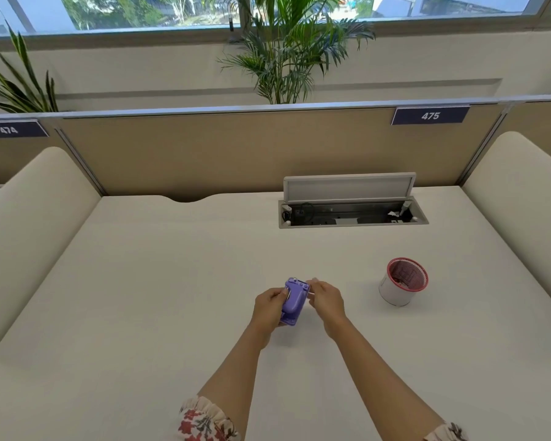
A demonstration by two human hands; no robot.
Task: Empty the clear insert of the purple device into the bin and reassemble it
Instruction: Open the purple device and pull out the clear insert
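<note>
A small purple device (294,302) is held just above the white desk (159,281), near its middle. My left hand (269,308) grips its left side and lower end. My right hand (326,300) pinches at the device's upper right edge, where a thin clear part (311,289) shows between the fingers; most of the clear insert is hidden by those fingers. The bin (403,281), a small white cup with a red mesh liner, stands on the desk to the right of my hands, with some bits lying inside it.
An open cable hatch (352,211) with a raised lid sits at the back right of the desk. Beige partition panels wall the desk at the back, with cushioned dividers (29,218) on both sides. Plants stand behind the partition.
</note>
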